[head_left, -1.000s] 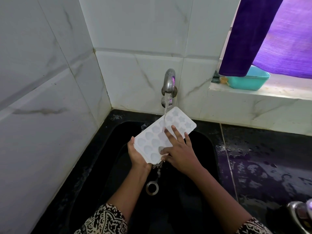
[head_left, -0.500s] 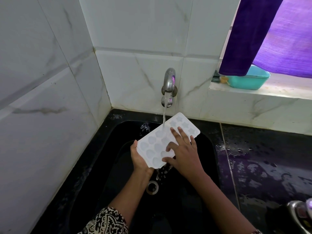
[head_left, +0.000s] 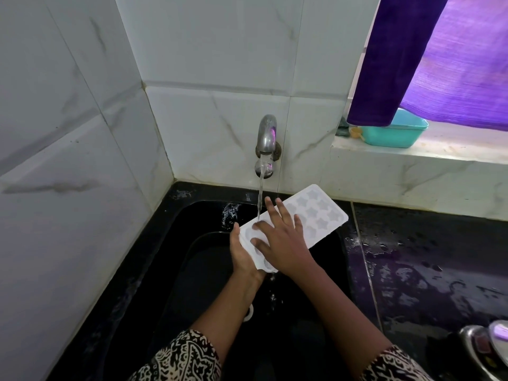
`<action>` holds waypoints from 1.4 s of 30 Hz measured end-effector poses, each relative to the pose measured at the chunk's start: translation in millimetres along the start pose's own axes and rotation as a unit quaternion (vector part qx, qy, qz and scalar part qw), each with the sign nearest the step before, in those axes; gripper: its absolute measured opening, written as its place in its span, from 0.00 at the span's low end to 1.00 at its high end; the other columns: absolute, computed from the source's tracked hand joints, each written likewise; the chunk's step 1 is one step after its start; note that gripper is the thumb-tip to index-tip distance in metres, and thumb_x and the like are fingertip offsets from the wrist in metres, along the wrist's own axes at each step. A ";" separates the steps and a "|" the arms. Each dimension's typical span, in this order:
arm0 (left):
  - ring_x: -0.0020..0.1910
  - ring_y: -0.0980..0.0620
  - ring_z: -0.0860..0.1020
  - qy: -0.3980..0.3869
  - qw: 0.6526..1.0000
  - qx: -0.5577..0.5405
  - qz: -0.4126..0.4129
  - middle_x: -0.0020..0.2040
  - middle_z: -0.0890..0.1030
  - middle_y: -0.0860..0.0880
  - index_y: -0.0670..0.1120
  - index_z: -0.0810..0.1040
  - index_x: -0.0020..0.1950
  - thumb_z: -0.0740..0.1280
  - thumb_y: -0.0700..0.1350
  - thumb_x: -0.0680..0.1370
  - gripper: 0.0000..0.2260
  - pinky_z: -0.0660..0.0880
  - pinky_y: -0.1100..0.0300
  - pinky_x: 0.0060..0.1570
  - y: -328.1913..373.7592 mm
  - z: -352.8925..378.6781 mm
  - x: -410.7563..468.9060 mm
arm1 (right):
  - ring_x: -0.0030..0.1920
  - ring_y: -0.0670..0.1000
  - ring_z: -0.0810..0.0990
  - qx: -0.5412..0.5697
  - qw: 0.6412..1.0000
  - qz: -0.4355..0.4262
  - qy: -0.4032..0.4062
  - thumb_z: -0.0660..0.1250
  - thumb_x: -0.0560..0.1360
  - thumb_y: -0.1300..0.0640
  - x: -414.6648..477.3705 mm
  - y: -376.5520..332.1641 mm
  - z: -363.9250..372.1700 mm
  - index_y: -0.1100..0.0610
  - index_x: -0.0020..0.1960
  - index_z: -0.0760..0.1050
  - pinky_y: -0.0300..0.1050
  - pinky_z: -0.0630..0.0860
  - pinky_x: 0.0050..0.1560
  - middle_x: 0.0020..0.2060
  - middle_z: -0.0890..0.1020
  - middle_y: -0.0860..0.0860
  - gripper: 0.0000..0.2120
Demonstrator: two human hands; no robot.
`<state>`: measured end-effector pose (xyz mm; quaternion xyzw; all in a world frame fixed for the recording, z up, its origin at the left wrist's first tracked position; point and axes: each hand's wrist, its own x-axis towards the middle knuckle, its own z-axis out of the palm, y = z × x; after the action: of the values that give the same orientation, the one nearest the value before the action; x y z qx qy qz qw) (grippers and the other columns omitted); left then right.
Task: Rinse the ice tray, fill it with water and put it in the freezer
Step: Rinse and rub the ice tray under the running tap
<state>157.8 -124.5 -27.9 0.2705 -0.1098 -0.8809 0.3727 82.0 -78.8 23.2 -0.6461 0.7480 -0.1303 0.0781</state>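
Head view, centre frame: tray is held over the sink, under the tap, w/ its long axis running from lower left up to upper right. Left hand has the grip: it holds the tray's lower-left end, thumb on the near edge, rest of the hand underneath and mostly hidden. Right hand takes no grip at all; it lies flat on the top face, fingers straight and spread across the cavities near that same end. Stream drops from the tap and lands just left of those fingers, i.e. close to the held end. So most of the tray, incl. the star cavities, sticks out up and right of the grip, away from the water and partly over the wet desk at right. Rinse looks underway, not done. Next move prob. turns on that offset: tray needs to slide down-left along its own axis so the far end passes under the stream. Left hand is the nearer one to steer it; right can rub as it goes. Can't tell whether the star end is wet yet.
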 end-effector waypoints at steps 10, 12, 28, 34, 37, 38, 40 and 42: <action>0.64 0.40 0.76 0.002 1.000 -0.011 -0.007 0.64 0.78 0.39 0.43 0.72 0.70 0.55 0.63 0.78 0.30 0.67 0.45 0.67 -1.5 13.2 -0.3 | 0.76 0.52 0.39 -0.048 0.998 -0.012 0.035 0.60 0.79 0.48 1.2 -7.0 10.8 0.51 0.56 0.78 0.62 0.43 0.72 0.78 0.47 0.50 0.13; 0.57 0.40 0.80 0.009 1.000 0.002 -0.006 0.61 0.80 0.38 0.42 0.74 0.68 0.55 0.63 0.78 0.30 0.70 0.46 0.64 -1.9 14.9 -1.4 | 0.76 0.52 0.38 -0.056 0.998 -0.010 0.034 0.60 0.78 0.47 1.7 -5.4 5.1 0.49 0.56 0.78 0.62 0.42 0.72 0.78 0.47 0.50 0.12; 0.55 0.38 0.81 0.025 1.000 0.014 -0.006 0.54 0.83 0.37 0.42 0.77 0.61 0.54 0.64 0.78 0.29 0.73 0.44 0.58 -2.6 8.3 -5.5 | 0.75 0.52 0.33 -0.047 0.998 0.029 -0.004 0.60 0.77 0.42 2.9 -10.6 3.4 0.47 0.59 0.76 0.61 0.37 0.71 0.77 0.41 0.48 0.15; 0.59 0.39 0.78 0.022 1.000 0.000 -0.015 0.52 0.84 0.38 0.42 0.76 0.63 0.56 0.63 0.78 0.28 0.69 0.45 0.63 -1.7 9.2 -3.9 | 0.75 0.52 0.32 -0.038 0.999 0.005 -0.025 0.56 0.80 0.45 0.4 -10.3 6.8 0.44 0.63 0.74 0.62 0.38 0.72 0.77 0.39 0.48 0.15; 0.59 0.37 0.79 0.004 1.000 0.001 -0.013 0.59 0.80 0.36 0.41 0.76 0.65 0.56 0.64 0.77 0.31 0.70 0.43 0.63 -1.7 6.7 -2.2 | 0.75 0.51 0.33 -0.036 0.999 0.010 -0.003 0.58 0.78 0.41 -0.3 -6.3 4.8 0.42 0.60 0.76 0.61 0.36 0.71 0.77 0.40 0.47 0.15; 0.59 0.36 0.79 -0.001 1.000 0.001 -0.013 0.60 0.80 0.36 0.41 0.76 0.65 0.56 0.64 0.77 0.31 0.70 0.42 0.63 -1.7 5.8 -1.0 | 0.75 0.51 0.33 -0.037 0.999 0.011 0.005 0.59 0.77 0.39 -0.7 -4.6 4.8 0.42 0.60 0.77 0.62 0.36 0.71 0.77 0.41 0.47 0.16; 0.59 0.36 0.78 -0.007 1.000 0.003 -0.014 0.60 0.79 0.35 0.41 0.75 0.65 0.55 0.65 0.77 0.31 0.69 0.42 0.63 -0.7 5.3 -0.5 | 0.75 0.52 0.33 -0.041 0.999 0.005 0.010 0.59 0.76 0.37 -1.2 -2.8 4.9 0.42 0.61 0.76 0.63 0.36 0.70 0.77 0.40 0.47 0.18; 0.57 0.36 0.79 -0.013 1.000 0.002 -0.012 0.59 0.80 0.36 0.41 0.76 0.65 0.54 0.64 0.77 0.31 0.70 0.42 0.62 -0.5 4.2 -2.0 | 0.74 0.51 0.31 -0.055 0.998 -0.005 0.006 0.58 0.76 0.37 -1.8 -4.1 4.8 0.42 0.61 0.76 0.63 0.35 0.70 0.77 0.40 0.48 0.18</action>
<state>156.3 -122.8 -23.8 0.2611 -0.1131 -0.8885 0.3601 87.5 -78.0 19.7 -0.6524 0.7512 -0.0931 0.0373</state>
